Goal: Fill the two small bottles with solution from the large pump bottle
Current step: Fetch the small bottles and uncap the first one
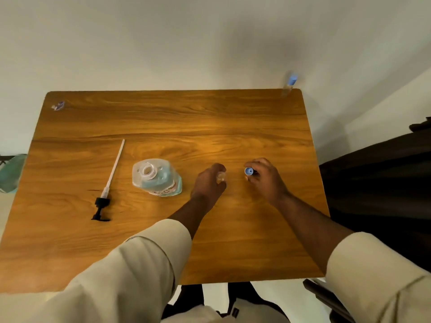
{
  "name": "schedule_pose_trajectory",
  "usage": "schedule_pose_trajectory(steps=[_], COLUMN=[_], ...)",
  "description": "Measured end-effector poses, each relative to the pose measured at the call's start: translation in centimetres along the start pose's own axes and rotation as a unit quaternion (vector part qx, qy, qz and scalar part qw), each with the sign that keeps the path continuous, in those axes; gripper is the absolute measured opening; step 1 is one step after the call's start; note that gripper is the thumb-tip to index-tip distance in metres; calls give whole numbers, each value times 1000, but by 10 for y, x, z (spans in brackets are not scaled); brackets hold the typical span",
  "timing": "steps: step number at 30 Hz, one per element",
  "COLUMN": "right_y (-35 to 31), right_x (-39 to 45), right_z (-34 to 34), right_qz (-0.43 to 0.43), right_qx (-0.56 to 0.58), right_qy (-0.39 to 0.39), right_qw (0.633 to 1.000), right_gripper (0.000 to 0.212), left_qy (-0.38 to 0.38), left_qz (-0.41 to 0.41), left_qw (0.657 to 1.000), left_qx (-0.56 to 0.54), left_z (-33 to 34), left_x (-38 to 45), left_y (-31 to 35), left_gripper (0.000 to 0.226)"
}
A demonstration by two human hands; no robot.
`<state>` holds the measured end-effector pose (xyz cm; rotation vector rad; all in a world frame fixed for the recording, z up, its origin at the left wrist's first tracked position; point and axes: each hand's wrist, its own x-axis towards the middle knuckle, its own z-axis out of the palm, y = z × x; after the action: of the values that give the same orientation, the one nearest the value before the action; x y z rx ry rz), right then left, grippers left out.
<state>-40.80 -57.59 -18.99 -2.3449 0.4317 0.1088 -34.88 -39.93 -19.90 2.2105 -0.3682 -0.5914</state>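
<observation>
my left hand [208,183] grips an uncapped small bottle [221,177]; right hand [263,177] pinches its blue cap [248,171]; big bottle [155,177] sits open beside them

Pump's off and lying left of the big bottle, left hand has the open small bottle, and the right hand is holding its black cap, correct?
Nearly. The head view shows the cap in the right hand is blue, not black. The pump does lie left of the big bottle, and the left hand holds the open small bottle.

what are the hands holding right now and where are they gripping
The left hand grips a small clear bottle around its body. The right hand pinches its blue cap by the rim.
</observation>
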Motion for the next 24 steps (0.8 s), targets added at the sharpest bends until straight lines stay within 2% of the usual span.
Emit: schedule_pose_trajectory(steps=[7, 9, 11, 13, 16, 18, 19, 21, 24], right_y=[16, 18, 18, 17, 19, 26, 31, 38, 48], right_x=[7, 9, 10, 12, 17, 26, 34, 53, 87], right_z=[25, 29, 30, 25, 2, -25, -42, -74, -115], right_qz=[17, 15, 8, 10, 39, 43, 38, 25, 14], right_qx=[-61, -98, -125, -116, -77, -62, -58, -54, -76], right_qy=[-42, -42, -51, -76, -89, -71, -60, -43, -5], right_qw=[997, 994, 991, 990, 992, 995, 996, 997, 997], right_gripper=[34, 36, 40, 50, 65, 61, 56, 39, 22], left_qy=[-17, -42, -80, -91, -11, 57, 67, 40, -51], left_qz=[-45, -40, -45, -47, 29, 92, 103, 89, 63], left_qw=[999, 998, 996, 995, 999, 994, 992, 994, 981], left_qx=[4, 0, -6, -18, -28, -15, 1, 59, 178], left_z=[4, 1, -4, -13, -28, -34, -32, -20, 15], left_x=[1, 1, 0, -4, -8, 1, 10, 38, 87], left_y=[-9, -10, -9, -2, 18, 40, 53, 77, 106], left_gripper=[36, 52, 78, 95, 86, 72, 68, 65, 70])
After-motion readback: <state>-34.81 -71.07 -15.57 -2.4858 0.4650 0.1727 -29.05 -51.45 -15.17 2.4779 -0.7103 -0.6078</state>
